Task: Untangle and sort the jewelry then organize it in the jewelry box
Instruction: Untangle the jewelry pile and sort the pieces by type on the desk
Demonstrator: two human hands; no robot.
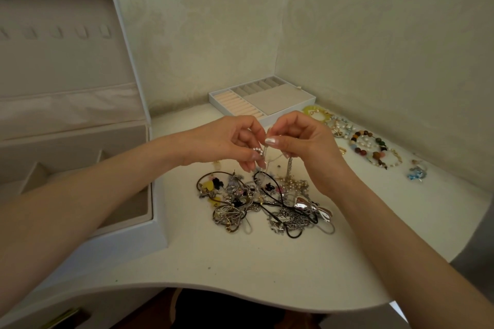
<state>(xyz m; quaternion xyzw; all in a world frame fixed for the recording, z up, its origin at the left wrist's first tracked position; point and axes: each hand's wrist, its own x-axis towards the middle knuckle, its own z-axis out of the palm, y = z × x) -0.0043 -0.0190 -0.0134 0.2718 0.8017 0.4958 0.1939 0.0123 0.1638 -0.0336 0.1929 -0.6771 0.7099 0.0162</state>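
We held both hands raised over the table [240, 262]. Our left hand [227, 141] pinched a small pearl piece [258, 149] with curled fingers, and our right hand [302, 141] pinched a thin chain [289, 169] beside it. The strands hung down to the tangled pile [264, 203] just below. The open jewelry box [157, 232] stood left, a divided tray [288, 100] far, and beaded bracelets [371, 145] right.

Illum.: dim, soft, even, greenish cast; source out of view. Shadows faint, diffuse. Glare: one small highlight on silver piece [302, 205] in jewelry pile [264, 203]. Wide-angle distortion: table [240, 270] near edge bows; forearms [80, 208] stretch toward near corners. Centre sharp, periphery slightly soft.
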